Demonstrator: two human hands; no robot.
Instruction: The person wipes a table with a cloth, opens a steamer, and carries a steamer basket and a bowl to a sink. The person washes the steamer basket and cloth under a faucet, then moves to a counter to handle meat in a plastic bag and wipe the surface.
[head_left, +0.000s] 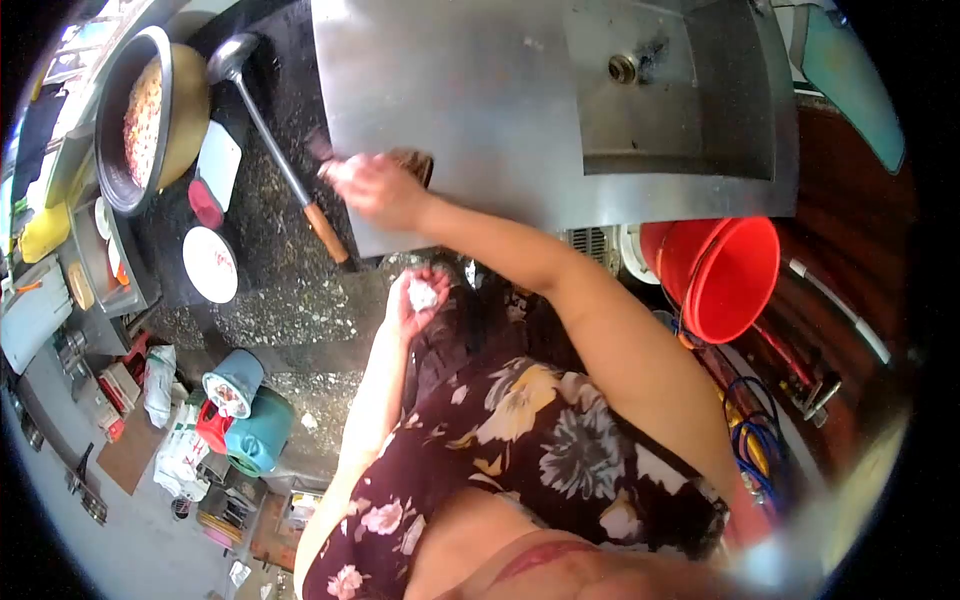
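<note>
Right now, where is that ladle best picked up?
Probably by the wooden handle end of the ladle, from above: it lies flat, bowl by the pan, wood end nearest the right hand; the left hand cups a white lump.

Drainboard (450, 100): brushed steel, dull
Countertop (290, 275): rough speckled stone
Ladle (232, 60): metal, wooden handle
Bucket (735, 275): glossy plastic
White lump (422, 295): matt

Light: bright, even daylight | Glare: soft sheen on steel sink (450, 100) | Shadows: weak | Blur: right hand (365, 185) motion-smeared, lower right corner hazy | Distortion: strong fisheye, black vignette at edges
</note>
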